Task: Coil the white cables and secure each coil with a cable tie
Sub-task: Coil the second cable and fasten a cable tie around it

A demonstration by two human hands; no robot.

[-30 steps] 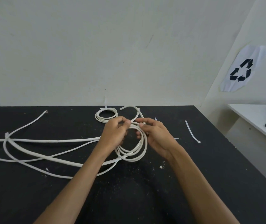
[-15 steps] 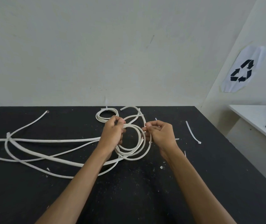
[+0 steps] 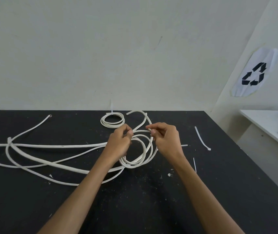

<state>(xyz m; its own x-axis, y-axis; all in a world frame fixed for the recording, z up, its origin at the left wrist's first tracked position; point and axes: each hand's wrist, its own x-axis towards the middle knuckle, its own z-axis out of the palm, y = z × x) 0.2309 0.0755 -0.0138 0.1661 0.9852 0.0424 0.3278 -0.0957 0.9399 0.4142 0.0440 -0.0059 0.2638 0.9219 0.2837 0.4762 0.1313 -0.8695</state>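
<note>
Two bare forearms reach up from the bottom of the frame over a black table (image 3: 151, 200) dusted with white specks. Near the centre, the left hand (image 3: 119, 146) is closed on the left side of a loose coil (image 3: 139, 149) of white cable, thumb and fingers pinched around the strands. The right hand (image 3: 166, 141) faces it from the coil's right side, its fingertips (image 3: 153, 132) pinched narrowly on a strand at the top of the coil; what else it may be holding there is too small to tell. The coil's lower loops rest on the table between the two wrists.

From under the left hand, the rest of the cable (image 3: 50, 156) trails out to the left half of the frame in several long, crossing runs, one end lying toward the upper left of the table. Another free end arcs up behind the hands, just beside a smaller finished coil (image 3: 112, 120) near the table's back edge, which has a cable tie (image 3: 111, 108) standing up from its far side.

To the right of the hands, well apart from them, a loose tie (image 3: 202, 138) lies on the table, with a thinner offcut (image 3: 194, 164) nearer the wrist.

At the right edge of the frame stands a white shelf (image 3: 266, 122), and above it on the wall a recycling sign (image 3: 255, 73).
</note>
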